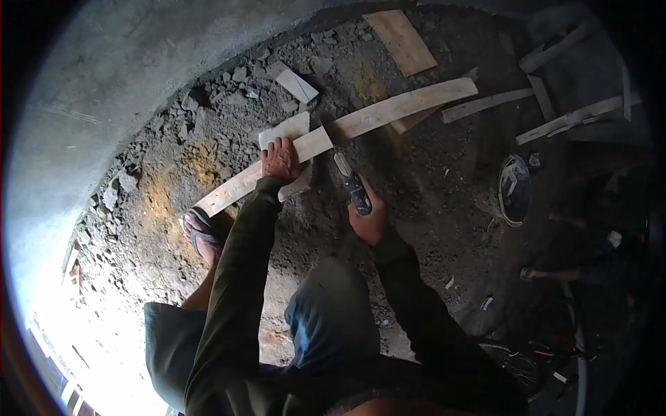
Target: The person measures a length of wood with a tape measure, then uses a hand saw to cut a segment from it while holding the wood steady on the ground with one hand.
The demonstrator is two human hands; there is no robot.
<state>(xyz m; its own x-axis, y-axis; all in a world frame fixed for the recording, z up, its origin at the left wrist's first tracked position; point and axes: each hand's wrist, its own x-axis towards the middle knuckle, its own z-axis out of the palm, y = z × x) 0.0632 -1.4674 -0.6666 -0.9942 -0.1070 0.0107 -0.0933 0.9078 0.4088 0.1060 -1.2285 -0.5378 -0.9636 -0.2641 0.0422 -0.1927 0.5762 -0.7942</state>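
Note:
A long pale wooden plank (399, 107) lies aslant over the rubble, rising from near left to far right. My left hand (280, 161) presses down on it, fingers curled over its far edge. In my right hand (369, 218) is a saw (357, 194) with a dark grip, a pale front part and a thin blade; whether it is powered I cannot tell. The blade meets the plank just right of my left hand. Under the plank there, a pale block (288, 128) shows on both sides. A sandalled foot (201, 232) rests against the plank's near-left end.
Uneven soil and stones cover the ground below a curved-looking concrete wall (139, 76). Beyond the plank lie a wooden board (401, 43) and a short offcut (297, 86). At right are a bucket (513, 191), loose wood strips (569, 119) and another person's leg (555, 275).

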